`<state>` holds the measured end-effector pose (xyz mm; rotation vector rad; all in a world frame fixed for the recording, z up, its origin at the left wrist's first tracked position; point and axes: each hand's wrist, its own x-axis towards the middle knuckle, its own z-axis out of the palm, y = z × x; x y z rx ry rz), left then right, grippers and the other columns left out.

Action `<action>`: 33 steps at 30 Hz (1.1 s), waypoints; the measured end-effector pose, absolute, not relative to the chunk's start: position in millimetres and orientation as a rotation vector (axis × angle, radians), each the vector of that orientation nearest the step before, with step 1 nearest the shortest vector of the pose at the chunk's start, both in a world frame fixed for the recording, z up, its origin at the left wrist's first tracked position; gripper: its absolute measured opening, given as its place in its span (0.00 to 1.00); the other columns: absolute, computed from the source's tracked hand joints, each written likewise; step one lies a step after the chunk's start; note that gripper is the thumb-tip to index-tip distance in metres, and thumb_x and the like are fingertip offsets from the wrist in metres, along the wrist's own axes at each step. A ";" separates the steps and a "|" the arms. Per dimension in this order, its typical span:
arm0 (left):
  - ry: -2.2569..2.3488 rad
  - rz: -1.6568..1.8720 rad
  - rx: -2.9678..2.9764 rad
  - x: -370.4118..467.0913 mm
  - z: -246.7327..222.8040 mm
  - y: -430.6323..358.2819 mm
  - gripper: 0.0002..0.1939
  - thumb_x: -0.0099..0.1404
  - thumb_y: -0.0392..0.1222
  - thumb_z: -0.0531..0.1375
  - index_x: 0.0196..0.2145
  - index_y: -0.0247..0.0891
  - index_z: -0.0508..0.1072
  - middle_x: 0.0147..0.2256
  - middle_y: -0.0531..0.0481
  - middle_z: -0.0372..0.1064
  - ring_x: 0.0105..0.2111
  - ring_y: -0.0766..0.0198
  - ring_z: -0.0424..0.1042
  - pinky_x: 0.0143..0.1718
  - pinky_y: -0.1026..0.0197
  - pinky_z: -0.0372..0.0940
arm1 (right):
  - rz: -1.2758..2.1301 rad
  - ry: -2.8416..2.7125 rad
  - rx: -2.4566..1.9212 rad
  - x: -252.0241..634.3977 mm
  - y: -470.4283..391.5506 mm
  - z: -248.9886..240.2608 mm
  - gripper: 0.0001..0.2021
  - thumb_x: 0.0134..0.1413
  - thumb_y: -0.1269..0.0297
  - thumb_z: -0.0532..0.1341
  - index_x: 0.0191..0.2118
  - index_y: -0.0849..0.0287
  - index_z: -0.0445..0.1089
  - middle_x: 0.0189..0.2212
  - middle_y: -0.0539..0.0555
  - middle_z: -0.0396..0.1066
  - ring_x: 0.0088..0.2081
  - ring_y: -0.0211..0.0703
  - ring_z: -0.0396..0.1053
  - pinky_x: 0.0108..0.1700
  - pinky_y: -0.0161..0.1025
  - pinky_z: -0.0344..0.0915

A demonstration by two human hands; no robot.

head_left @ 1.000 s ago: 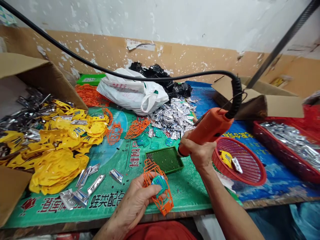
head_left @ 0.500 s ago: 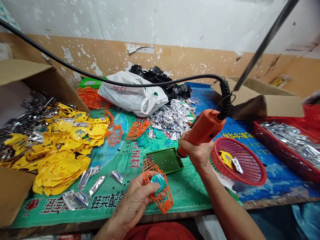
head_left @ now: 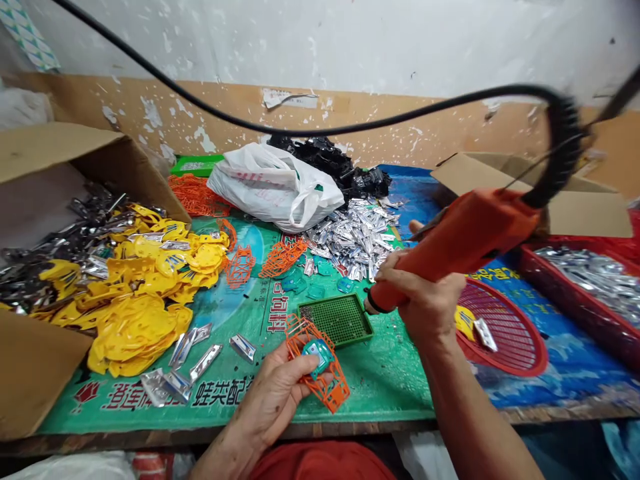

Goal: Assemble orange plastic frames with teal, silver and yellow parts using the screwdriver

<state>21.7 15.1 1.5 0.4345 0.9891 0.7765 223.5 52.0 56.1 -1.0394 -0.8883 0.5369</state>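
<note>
Through the head camera I look down on a bench (head_left: pixel 380 383) covered with green and blue printed sheeting, where two bare hands are at work. My left hand (head_left: pixel 287 377), near the front edge, has a narrow grip: thumb and fingers pinch a flat orange lattice frame (head_left: pixel 333 393) with a small teal piece (head_left: pixel 320 358) lying against its upper face, under the thumb. Both are tilted and, from my view, overlap the near left corner of a shallow green tray (head_left: pixel 350 323). Tiny dark bits (head_left: pixel 306 312) sit in that tray's far left corner.

My right hand (head_left: pixel 425 300) is wrapped around the body of an orange power tool (head_left: pixel 460 247), which slants down to the left. Its tip is just beside the tray's right edge; I cannot tell whether they touch. A thick black cable (head_left: pixel 280 131) runs from the tool's upper end across the view to the upper left.

Right of this hand, a round red basket (head_left: pixel 543 360) contains a yellow piece (head_left: pixel 465 323) and a silver piece (head_left: pixel 486 335). Behind the green tray lie more teal parts (head_left: pixel 316 292) and a heap of silver parts (head_left: pixel 355 237). To the left, yellow parts (head_left: pixel 135 330) spill from an open cardboard box (head_left: pixel 50 147).
</note>
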 end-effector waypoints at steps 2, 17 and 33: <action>0.985 0.781 0.424 22.2 1.7 14.7 0.18 0.47 0.31 0.70 0.37 0.35 0.74 0.37 0.48 0.75 0.35 0.60 0.74 0.34 0.57 0.74 | 0.607 -0.890 -0.944 216.0 43.1 68.1 0.08 0.34 0.73 0.68 0.26 0.58 0.73 0.21 0.47 0.70 0.22 0.38 0.66 0.28 0.40 0.65; 0.867 0.786 0.402 21.2 3.3 15.8 0.12 0.50 0.31 0.67 0.35 0.35 0.76 0.31 0.51 0.74 0.30 0.64 0.74 0.34 0.59 0.74 | 0.921 -0.941 -0.859 177.4 2.4 89.5 0.28 0.40 0.64 0.72 0.50 0.40 0.69 0.24 0.47 0.69 0.25 0.43 0.68 0.28 0.45 0.70; 0.879 0.791 0.399 21.2 -1.6 14.8 0.12 0.50 0.31 0.68 0.35 0.36 0.76 0.32 0.51 0.74 0.32 0.63 0.74 0.37 0.57 0.74 | 0.999 -0.953 -0.851 175.2 0.3 80.3 0.31 0.42 0.70 0.67 0.53 0.39 0.63 0.26 0.45 0.69 0.26 0.42 0.67 0.30 0.44 0.70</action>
